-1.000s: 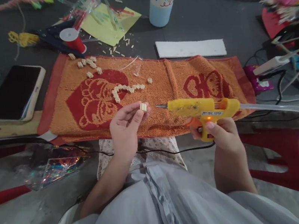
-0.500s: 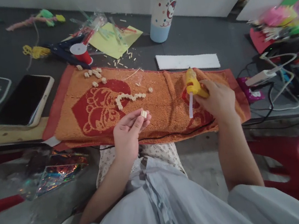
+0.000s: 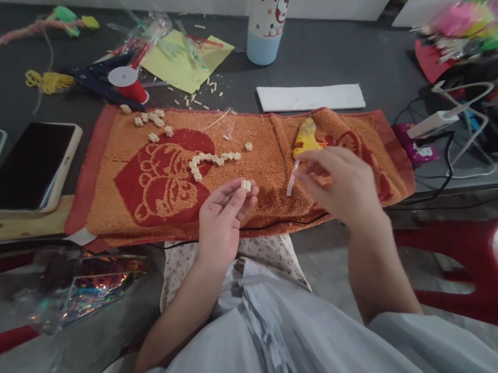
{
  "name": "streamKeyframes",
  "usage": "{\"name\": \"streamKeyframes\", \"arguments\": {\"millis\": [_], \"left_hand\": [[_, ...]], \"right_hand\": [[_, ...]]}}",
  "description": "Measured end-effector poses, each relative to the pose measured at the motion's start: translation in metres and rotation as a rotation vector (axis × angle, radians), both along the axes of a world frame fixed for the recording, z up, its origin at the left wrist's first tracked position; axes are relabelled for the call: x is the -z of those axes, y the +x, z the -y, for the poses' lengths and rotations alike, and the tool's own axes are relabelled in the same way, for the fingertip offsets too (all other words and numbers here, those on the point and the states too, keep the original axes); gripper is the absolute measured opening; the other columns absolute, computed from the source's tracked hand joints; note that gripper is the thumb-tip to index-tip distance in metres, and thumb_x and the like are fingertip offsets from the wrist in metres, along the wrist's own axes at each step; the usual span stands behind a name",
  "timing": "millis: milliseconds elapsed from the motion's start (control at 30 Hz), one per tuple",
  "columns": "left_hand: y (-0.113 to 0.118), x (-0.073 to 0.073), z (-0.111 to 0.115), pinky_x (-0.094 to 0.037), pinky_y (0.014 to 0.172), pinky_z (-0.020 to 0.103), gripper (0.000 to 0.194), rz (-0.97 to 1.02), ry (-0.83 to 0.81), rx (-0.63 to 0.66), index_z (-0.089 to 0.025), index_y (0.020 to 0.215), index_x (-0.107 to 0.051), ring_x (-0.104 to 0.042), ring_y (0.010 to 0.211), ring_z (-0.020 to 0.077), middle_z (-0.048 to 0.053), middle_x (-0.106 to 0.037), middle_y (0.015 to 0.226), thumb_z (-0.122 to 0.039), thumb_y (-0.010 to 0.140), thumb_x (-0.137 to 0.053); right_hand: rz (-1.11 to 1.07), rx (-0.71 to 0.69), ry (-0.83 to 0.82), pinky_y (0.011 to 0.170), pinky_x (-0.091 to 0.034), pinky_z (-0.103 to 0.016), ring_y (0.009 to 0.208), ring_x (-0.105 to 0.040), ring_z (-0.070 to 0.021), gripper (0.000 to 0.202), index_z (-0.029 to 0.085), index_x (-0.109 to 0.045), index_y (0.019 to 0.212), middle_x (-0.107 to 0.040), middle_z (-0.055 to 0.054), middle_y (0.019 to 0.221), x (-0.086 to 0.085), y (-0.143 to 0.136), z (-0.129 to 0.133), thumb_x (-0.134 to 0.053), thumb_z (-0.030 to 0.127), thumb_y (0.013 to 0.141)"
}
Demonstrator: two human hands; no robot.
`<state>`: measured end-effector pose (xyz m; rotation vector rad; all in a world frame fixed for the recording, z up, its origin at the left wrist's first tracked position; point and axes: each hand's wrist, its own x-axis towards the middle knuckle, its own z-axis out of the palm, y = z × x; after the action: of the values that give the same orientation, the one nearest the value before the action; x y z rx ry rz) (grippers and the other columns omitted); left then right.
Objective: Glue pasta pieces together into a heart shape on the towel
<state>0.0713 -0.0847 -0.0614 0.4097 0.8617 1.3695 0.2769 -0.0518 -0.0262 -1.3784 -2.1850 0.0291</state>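
Note:
Between the thumb and fingers of my left hand [image 3: 222,219] is a small pale block of short wooden pieces [image 3: 245,185], held above the towel's front part. My right hand [image 3: 340,181] is just behind a yellow glue gun [image 3: 305,136], its thumb and forefinger apart. The gun lies on the orange towel [image 3: 266,177], with a clear glue stick [image 3: 293,178] poking out of its back; my fingertips are close to that stick, and whether they touch is unclear. A zigzag chain of pale blocks [image 3: 214,159] rests at the towel's middle, a single block [image 3: 249,146] beside it.
Several loose blocks [image 3: 156,119] sit at the towel's upper left. Behind are a red thread spool [image 3: 132,86], yellow paper [image 3: 185,64], a white strip [image 3: 310,97] and a bottle [image 3: 272,16]. A phone [image 3: 33,167] lies left; cables [image 3: 481,131] and craft scraps tangle at right.
The glue gun has shifted left and now lies on the towel. My right hand has come off its handle and moved left. My left hand keeps its block, slightly further right.

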Motion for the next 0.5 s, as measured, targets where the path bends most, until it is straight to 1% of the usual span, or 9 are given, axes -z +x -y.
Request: {"name": "streamKeyframes", "arguments": {"millis": [67,133,200,333,500], "left_hand": [[0.002,0.000,0.000,-0.058,0.079,0.021,0.030,0.038,-0.024,0.019,-0.019,0.086,-0.071,-0.073,0.085,0.0111,0.000,-0.075,0.088,-0.029,0.064,-0.087],[0.003,0.000,0.000,-0.057,0.080,0.021,0.029,0.060,-0.042,0.031,-0.019,0.087,-0.070,-0.072,0.087,0.0110,-0.001,-0.075,0.090,-0.029,0.065,-0.086],[0.003,-0.001,0.001,-0.056,0.080,0.020,0.028,0.073,-0.059,0.043,-0.020,0.087,-0.069,-0.072,0.089,0.0105,-0.001,-0.075,0.091,-0.029,0.066,-0.085],[0.001,-0.005,0.005,-0.053,0.074,0.017,0.030,0.118,-0.112,0.057,-0.020,0.087,-0.069,-0.069,0.080,0.0066,-0.004,-0.074,0.087,-0.028,0.064,-0.086],[-0.004,-0.011,0.012,-0.050,0.070,0.017,0.031,0.154,-0.175,0.011,-0.017,0.086,-0.069,-0.065,0.072,0.0053,-0.004,-0.072,0.081,-0.026,0.063,-0.087]], "right_hand": [[-0.127,-0.083,-0.002,0.074,-0.051,-0.032,0.075,-0.062,-0.0190,0.016,0.022,-0.067,0.102,-0.066,-0.003,0.078,0.001,-0.026,0.010,-0.058,0.031,0.091],[-0.215,-0.091,0.010,0.071,-0.051,-0.031,0.073,-0.062,-0.0180,0.013,0.022,-0.067,0.097,-0.065,-0.003,0.076,0.006,-0.046,0.018,-0.060,0.031,0.091],[-0.294,-0.103,0.029,0.070,-0.052,-0.030,0.073,-0.062,-0.0174,0.011,0.022,-0.067,0.095,-0.066,-0.004,0.077,0.012,-0.061,0.022,-0.060,0.030,0.091],[-0.354,-0.105,0.097,0.072,-0.054,-0.030,0.078,-0.064,-0.0177,0.008,0.021,-0.066,0.095,-0.068,-0.005,0.083,0.023,-0.077,0.025,-0.061,0.025,0.090],[-0.361,-0.101,0.260,0.069,-0.054,-0.030,0.076,-0.063,-0.0169,0.009,0.022,-0.064,0.096,-0.069,-0.004,0.082,0.033,-0.087,0.024,-0.065,0.019,0.087]]}}
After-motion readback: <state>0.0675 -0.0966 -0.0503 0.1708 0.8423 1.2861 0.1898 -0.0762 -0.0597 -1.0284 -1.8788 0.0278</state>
